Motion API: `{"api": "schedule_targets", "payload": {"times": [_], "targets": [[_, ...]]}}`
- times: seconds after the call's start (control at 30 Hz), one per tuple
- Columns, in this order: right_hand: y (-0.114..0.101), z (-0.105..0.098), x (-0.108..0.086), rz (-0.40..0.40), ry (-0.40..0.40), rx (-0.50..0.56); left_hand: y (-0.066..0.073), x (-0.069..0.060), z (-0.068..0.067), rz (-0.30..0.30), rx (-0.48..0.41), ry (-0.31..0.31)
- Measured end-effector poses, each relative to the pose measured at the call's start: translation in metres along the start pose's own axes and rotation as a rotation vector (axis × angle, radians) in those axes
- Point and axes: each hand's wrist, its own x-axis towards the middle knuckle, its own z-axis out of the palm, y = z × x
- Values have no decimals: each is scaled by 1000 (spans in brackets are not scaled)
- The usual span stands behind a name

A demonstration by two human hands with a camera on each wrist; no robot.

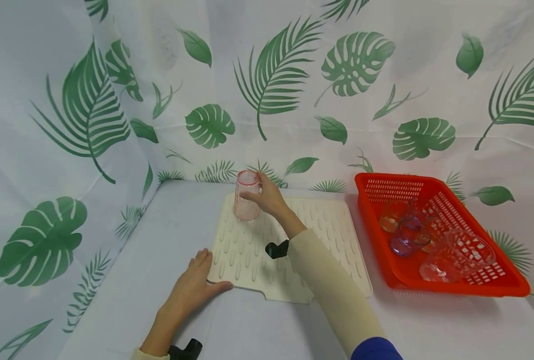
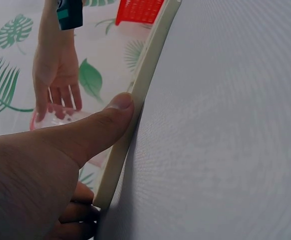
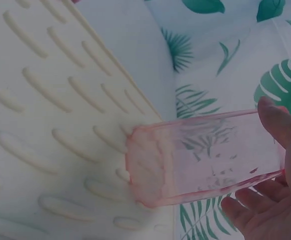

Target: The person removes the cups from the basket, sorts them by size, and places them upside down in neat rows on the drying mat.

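A tall, clear pink glass (image 1: 247, 202) stands on end at the back-left corner of a cream ridged mat (image 1: 312, 280). My right hand (image 1: 270, 197) holds its upper part, thumb on one side and fingers on the other. In the right wrist view the lower end of the glass (image 3: 210, 157) meets the mat (image 3: 50, 145), and the hand (image 3: 280, 190) is at the other end. My left hand (image 1: 193, 287) lies at the mat's front-left corner. The left wrist view shows the thumb of that hand (image 2: 40, 160) against the mat's edge (image 2: 145, 82).
To the right of the mat stands a red plastic basket (image 1: 377, 250) with several clear and coloured glasses (image 1: 456, 255) in it. A white cloth (image 1: 136, 280) covers the table. Behind and to the left hangs a leaf-patterned curtain (image 1: 158, 125).
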Motion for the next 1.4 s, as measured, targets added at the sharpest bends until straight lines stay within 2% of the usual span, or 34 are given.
{"api": "schedule_targets", "payload": {"times": [0.23, 0.43, 0.67, 1.0, 1.4], "targets": [[-9, -6, -6, -11, 18, -47, 1, -1, 0, 7, 1, 9], [-23, -15, -11, -64, 53, -109, 1, 0, -1, 4, -5, 9], [-33, -23, -26, -120, 76, -133, 1, 1, 0, 6, 0, 10], [-37, -36, -50, -203, 114, -170, 0, 0, 0, -1, -7, 7], [-39, -50, -77, -239, 163, -201, 1, 1, 1, 3, 2, 5]]}}
